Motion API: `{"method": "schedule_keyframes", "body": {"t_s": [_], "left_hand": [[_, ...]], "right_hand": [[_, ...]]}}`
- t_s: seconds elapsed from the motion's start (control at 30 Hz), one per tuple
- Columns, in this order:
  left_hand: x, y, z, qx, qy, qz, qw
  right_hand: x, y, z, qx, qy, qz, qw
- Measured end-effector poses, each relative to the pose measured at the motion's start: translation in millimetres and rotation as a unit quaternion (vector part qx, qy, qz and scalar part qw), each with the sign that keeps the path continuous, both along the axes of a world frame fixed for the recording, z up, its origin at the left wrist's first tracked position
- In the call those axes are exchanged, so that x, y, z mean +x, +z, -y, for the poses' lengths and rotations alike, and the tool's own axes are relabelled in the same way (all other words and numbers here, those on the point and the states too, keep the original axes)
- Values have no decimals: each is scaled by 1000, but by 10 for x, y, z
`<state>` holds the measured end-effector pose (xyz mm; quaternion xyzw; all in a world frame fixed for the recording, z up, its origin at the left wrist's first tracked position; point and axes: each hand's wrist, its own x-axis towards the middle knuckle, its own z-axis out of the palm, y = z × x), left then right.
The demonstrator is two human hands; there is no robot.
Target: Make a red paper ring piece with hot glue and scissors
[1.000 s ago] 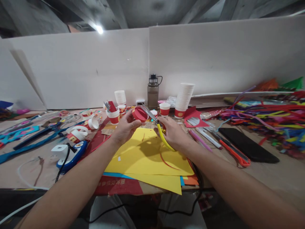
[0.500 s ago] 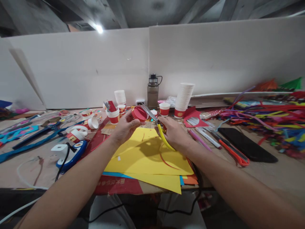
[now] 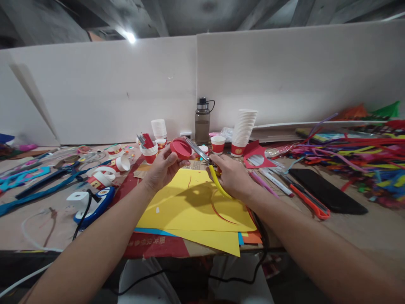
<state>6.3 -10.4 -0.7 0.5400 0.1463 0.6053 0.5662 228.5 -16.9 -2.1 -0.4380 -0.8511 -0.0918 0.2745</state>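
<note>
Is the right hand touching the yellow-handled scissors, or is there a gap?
Touching. The head view shows the right hand gripping the yellow-handled scissors by the handle end.

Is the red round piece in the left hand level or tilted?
Tilted: the left hand holds the red round piece with its face turned partly toward the camera.

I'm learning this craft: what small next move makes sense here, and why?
Perhaps a small snip at the edge of the red round piece: the left hand holds it up, and the scissors in the right hand point toward it.
</note>
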Motion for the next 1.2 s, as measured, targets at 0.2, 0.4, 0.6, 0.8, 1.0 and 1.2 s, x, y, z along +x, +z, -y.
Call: {"method": "schedule_keyframes", "body": {"t_s": [0.2, 0.4, 0.6, 0.8, 1.0, 1.2], "left_hand": [[-20, 16, -3, -2, -12, -6, 1000], [-33, -14, 0, -16, -31, -16, 999], [-63, -18, -14, -30, -26, -5, 999], [-89, -4, -23, -38, -29, 1, 999], [-84, 45, -4, -50, -34, 25, 998], [-58, 23, -11, -43, -9, 45, 998]], "right_hand": [[-10, 32, 46, -5, -33, 21, 999], [-10, 62, 73, -26, -40, 29, 998], [9, 59, 53, -25, -26, 32, 999], [13, 66, 50, -20, -22, 45, 999], [22, 49, 45, -15, -26, 56, 998], [9, 41, 57, -6, -28, 39, 999]]}}
